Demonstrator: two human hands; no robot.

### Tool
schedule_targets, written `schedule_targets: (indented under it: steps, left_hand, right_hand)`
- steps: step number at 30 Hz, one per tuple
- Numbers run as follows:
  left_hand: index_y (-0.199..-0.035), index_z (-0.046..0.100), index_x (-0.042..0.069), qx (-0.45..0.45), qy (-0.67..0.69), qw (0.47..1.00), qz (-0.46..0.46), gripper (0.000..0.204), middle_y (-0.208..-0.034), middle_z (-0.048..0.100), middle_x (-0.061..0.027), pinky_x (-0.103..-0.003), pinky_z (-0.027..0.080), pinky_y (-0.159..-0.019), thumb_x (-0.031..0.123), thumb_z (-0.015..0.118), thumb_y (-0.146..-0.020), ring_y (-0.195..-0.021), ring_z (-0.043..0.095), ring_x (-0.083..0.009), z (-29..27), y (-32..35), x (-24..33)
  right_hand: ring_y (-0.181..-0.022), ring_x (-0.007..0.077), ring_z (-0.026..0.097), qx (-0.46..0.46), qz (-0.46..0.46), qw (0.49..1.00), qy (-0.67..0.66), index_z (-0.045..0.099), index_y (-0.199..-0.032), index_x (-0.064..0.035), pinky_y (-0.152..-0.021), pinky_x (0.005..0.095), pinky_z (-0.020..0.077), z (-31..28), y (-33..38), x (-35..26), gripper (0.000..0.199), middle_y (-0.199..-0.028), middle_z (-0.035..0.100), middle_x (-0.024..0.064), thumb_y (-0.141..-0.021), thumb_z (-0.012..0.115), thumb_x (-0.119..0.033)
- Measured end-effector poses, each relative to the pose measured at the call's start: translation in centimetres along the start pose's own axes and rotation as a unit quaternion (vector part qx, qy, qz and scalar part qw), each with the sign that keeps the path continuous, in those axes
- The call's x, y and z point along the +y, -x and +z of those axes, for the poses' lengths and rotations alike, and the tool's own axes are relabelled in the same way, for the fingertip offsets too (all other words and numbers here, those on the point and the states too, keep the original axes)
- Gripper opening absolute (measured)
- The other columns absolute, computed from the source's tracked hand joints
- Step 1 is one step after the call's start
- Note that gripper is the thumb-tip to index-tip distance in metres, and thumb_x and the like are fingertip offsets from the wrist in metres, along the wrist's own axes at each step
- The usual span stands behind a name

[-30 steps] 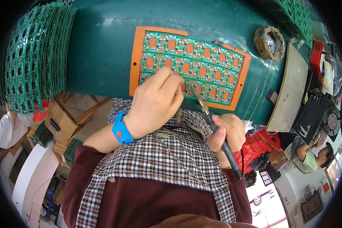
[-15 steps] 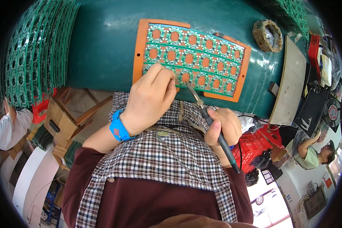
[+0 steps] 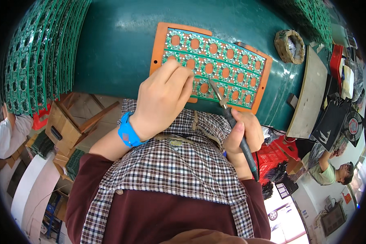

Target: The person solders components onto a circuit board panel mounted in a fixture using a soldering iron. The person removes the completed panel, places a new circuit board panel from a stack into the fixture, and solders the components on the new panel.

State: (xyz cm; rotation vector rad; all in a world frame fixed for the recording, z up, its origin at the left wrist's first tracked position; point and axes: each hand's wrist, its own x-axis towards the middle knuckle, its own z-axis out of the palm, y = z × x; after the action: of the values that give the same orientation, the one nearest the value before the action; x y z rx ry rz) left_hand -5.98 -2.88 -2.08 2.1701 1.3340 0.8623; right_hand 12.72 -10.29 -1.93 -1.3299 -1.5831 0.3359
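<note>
Here, right hand point(image 3: 249, 132) grips dark pen-shaped soldering iron point(image 3: 230, 118), green perforated circuit panel point(image 3: 217, 70) beneath left hand point(image 3: 164, 95), its hold unclear.

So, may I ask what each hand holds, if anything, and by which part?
The right hand holds the soldering iron by its dark handle. Whether the left hand, over the circuit board panel, holds anything cannot be told.

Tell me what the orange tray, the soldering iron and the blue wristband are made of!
The orange tray looks like matte plastic or hard board: flat and evenly coloured. The soldering iron has a smooth dark handle, probably dull plastic, and a greyish tip, likely metal. The blue wristband could be soft rubber or plastic: it looks smooth and bends snugly.
</note>
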Motion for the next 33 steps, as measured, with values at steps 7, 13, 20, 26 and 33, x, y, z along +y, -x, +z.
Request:
schedule_targets:
  steps: [7, 13, 20, 26, 33]
  left_hand:
    - [-0.090, 0.063, 0.004, 0.000, -0.003, 1.000, -0.007, 0.013, -0.080, 0.055, -0.0056, -0.031, 0.048, -0.055, 0.001, 0.067, -0.078, -0.065, 0.060, -0.0212, 1.5, -0.7, 0.1]
    - [-0.088, 0.063, 0.005, -0.022, -0.030, 0.999, 0.008, 0.012, -0.078, 0.054, -0.0053, -0.030, 0.047, -0.053, 0.001, 0.068, -0.077, -0.062, 0.058, -0.0203, 0.5, -1.2, 0.2]
    - [-0.087, 0.059, 0.005, 0.018, -0.042, 0.999, -0.007, 0.013, -0.087, 0.055, -0.0063, -0.031, 0.052, -0.058, 0.003, 0.065, -0.076, -0.071, 0.062, -0.0224, 0.9, -3.4, -0.7]
    - [-0.090, 0.063, 0.005, 0.020, -0.006, 1.000, -0.008, 0.013, -0.081, 0.056, -0.0067, -0.032, 0.048, -0.056, 0.002, 0.067, -0.078, -0.065, 0.059, -0.0219, 1.4, -3.5, -1.1]
    - [-0.088, 0.060, 0.005, 0.034, -0.044, 0.998, -0.008, 0.015, -0.084, 0.054, -0.0051, -0.032, 0.051, -0.055, 0.003, 0.066, -0.074, -0.067, 0.060, -0.0220, -0.1, -4.0, -1.3]
  right_hand:
    - [-0.051, 0.0212, 0.058, -0.023, -0.010, 0.999, 0.025, 0.066, -0.083, 0.0029, -0.047, 0.0293, 0.0457, 0.9, -1.1, 0.8, 0.014, -0.065, 0.062, 0.0111, -0.079, 0.061, -0.009]
    - [-0.052, 0.0214, 0.058, -0.028, -0.010, 0.999, 0.022, 0.066, -0.084, 0.0037, -0.048, 0.0292, 0.0464, 0.5, -1.1, 1.0, 0.014, -0.064, 0.062, 0.0110, -0.080, 0.061, -0.009]
    - [-0.055, 0.0215, 0.059, -0.026, 0.031, 0.999, 0.036, 0.066, -0.085, 0.0050, -0.051, 0.0302, 0.0480, 0.9, -3.7, 0.8, 0.014, -0.067, 0.063, 0.0120, -0.079, 0.061, -0.006]
    - [-0.052, 0.0202, 0.059, -0.013, -0.008, 1.000, 0.021, 0.066, -0.084, 0.0042, -0.048, 0.0277, 0.0466, 2.1, -4.0, 1.3, 0.012, -0.067, 0.063, 0.0112, -0.077, 0.062, -0.003]
    - [-0.052, 0.0208, 0.059, -0.035, -0.018, 0.998, 0.041, 0.066, -0.084, 0.0044, -0.048, 0.0285, 0.0462, 1.2, -4.8, 0.6, 0.012, -0.065, 0.062, 0.0103, -0.076, 0.062, -0.003]
